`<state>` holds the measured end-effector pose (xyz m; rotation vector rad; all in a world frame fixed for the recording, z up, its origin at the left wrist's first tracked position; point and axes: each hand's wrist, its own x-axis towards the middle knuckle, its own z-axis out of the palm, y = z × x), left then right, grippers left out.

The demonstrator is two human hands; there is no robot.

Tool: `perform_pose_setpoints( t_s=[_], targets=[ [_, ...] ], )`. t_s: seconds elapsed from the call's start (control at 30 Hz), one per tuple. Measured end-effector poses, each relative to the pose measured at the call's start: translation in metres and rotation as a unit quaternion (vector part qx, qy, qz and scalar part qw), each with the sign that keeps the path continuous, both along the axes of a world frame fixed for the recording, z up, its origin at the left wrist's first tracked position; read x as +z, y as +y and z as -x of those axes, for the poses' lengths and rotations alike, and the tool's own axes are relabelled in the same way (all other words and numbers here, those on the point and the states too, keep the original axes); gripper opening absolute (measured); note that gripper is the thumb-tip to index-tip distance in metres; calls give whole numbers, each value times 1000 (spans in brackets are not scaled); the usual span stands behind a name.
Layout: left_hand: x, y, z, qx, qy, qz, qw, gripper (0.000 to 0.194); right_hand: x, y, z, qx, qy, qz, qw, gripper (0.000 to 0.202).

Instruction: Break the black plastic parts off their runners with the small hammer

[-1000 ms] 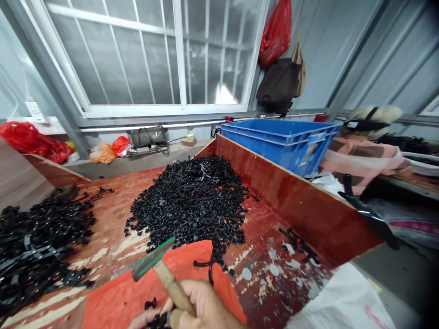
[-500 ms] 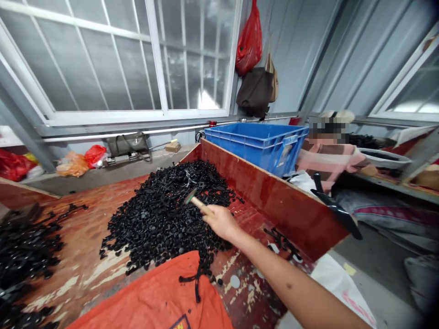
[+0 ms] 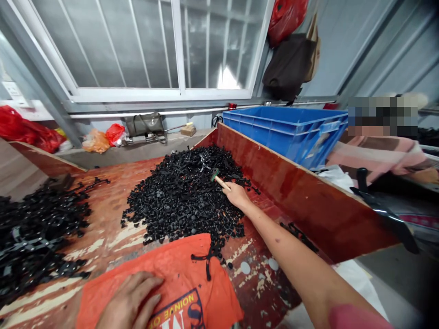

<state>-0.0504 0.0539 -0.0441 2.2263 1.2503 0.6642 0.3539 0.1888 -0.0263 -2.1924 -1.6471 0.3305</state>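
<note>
My right hand (image 3: 237, 195) is wrapped round the pale wooden handle of a small hammer (image 3: 221, 182). The hammer's dark, greenish head is over a heap of small black parts (image 3: 178, 196), near a lighter strip on top. At the bottom my left hand (image 3: 132, 299) rests on an orange cloth (image 3: 192, 256) with printed lettering, its fingers stretched out and holding nothing. A branched black piece (image 3: 207, 262) lies on the cloth beside the heap's near edge.
A second pile of black parts (image 3: 37, 237) lies at left on the worn red board (image 3: 113, 192). A red wooden side wall (image 3: 302, 196) runs along the right, with a blue crate (image 3: 274, 132) behind it. A person in a pink checked top (image 3: 380, 151) is beyond.
My left hand has come into view on the orange cloth. The view has shifted, so the scene sits further right. The right hand still grips the hammer over the heap.
</note>
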Motion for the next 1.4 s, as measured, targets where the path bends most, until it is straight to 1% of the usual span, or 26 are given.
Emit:
perform_pose_setpoints(
  t_s=[0.03, 0.1, 0.2, 0.23, 0.3, 0.37, 0.43, 0.5, 0.57, 0.63, 0.7, 0.73, 0.8, 0.87, 0.97, 1.0, 1.07, 1.17, 1.23, 1.3, 1.4],
  targets=[
    [-3, -1, -7, -20, 20, -34, 999, 22, -3, -11, -3, 3, -12, -8, 1000, 30],
    [-7, -4, -20, -48, 43, -66, 996, 23, -8, -38, -10, -4, -38, -22, 999, 30],
    [-6, -2, -37, -62, 80, -52, 994, 24, -14, -76, -25, -38, -74, -25, 996, 30],
    [-3, 2, -42, -59, 92, -40, 993, 25, -15, -85, -30, -50, -84, -25, 995, 29],
    [6, 15, -51, -34, 121, -16, 992, 27, -13, -96, -37, -65, -102, -27, 992, 27],
    [17, 32, -60, 14, 157, 0, 988, 28, -5, -99, -36, -63, -116, -38, 991, 27],
    [29, 48, -67, 58, 198, 6, 978, 25, 5, -102, -26, -43, -123, -51, 990, 30],
    [36, 60, -73, 95, 243, 3, 965, 27, 13, -109, -8, -4, -117, -49, 992, 27],
    [38, 67, -79, 122, 279, 2, 952, 31, 17, -120, 13, 50, -98, -21, 994, 24],
    [35, 71, -86, 133, 280, 14, 951, 32, 16, -127, 36, 90, -78, 7, 993, 26],
    [30, 75, -95, 133, 226, 35, 964, 31, 12, -124, 57, 116, -53, 11, 992, 36],
    [27, 78, -100, 131, 190, 46, 972, 31, 10, -118, 68, 129, -37, 8, 991, 41],
    [20, 85, -109, 127, 125, 62, 982, 37, 6, -98, 87, 157, 3, 1, 988, 46],
    [15, 94, -118, 122, 77, 76, 987, 49, 3, -71, 105, 188, 52, -4, 981, 49],
    [9, 104, -124, 121, -17, 116, 986, 63, 2, -39, 129, 233, 132, -3, 963, 44],
    [9, 105, -123, 124, -49, 137, 982, 63, 3, -33, 137, 248, 160, 4, 955, 42],
    [10, 101, -113, 130, -109, 181, 969, 61, 4, -32, 153, 279, 211, 28, 936, 40],
    [14, 81, -80, 131, -176, 228, 949, 55, 6, -50, 176, 324, 267, 65, 905, 40],
    [13, 62, -52, 131, -217, 228, 940, 47, 6, -68, 189, 349, 282, 83, 890, 34],
    [9, 43, -25, 129, -256, 207, 935, 37, 8, -85, 199, 369, 278, 85, 883, 24],
    [0, 19, 4, 145, -260, 176, 938, 26, 13, -102, 202, 398, 237, 43, 885, 17]
  ],
)
